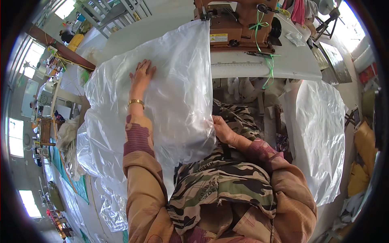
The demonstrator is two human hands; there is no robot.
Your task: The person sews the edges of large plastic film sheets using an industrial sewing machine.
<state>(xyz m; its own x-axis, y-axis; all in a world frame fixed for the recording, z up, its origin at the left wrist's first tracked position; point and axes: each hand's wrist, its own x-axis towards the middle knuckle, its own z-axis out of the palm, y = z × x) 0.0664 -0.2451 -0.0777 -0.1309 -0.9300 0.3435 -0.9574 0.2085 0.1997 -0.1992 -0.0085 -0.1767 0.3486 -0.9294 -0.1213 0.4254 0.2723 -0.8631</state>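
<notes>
A large sheet of clear, shiny plastic film (178, 89) spreads over the left part of the pale work table and hangs down toward my lap. My left hand (142, 73) lies flat on the film with its fingers stretched out, a gold-coloured band at the wrist. At the film's right edge, close to my lap, my right hand (223, 128) pinches the edge between thumb and fingers. The film's far right corner reaches the needle area of a brown sewing machine (239, 30); whether it lies under the presser foot I cannot tell.
A ruler strip (239, 64) runs along the table's front edge. Green ribbon (259, 26) hangs from the machine. To my right, a stack of plastic film (318, 137) drapes down. Grey metal racks (109, 16) stand beyond the table, and a cluttered workbench (46, 105) lines the far left.
</notes>
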